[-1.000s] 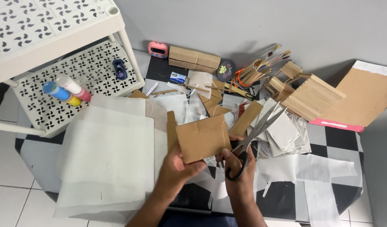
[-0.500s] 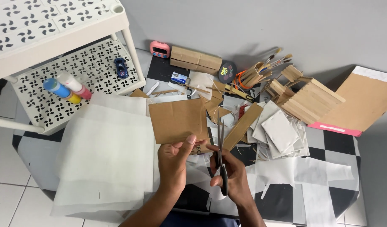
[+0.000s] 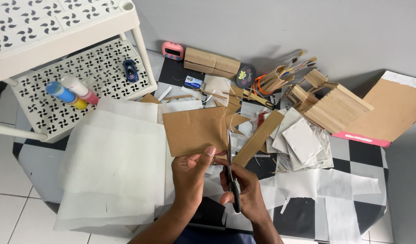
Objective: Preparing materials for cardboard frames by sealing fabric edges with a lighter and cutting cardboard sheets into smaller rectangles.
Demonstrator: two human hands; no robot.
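The left hand (image 3: pixel 190 169) pinches the lower edge of a brown cardboard sheet (image 3: pixel 195 130), its long axis lying crosswise. The right hand (image 3: pixel 244 190) grips scissors (image 3: pixel 230 167), blades pointing away, pressed together at the sheet's right edge. The white shelf (image 3: pixel 104 77) holds paint bottles (image 3: pixel 72 90).
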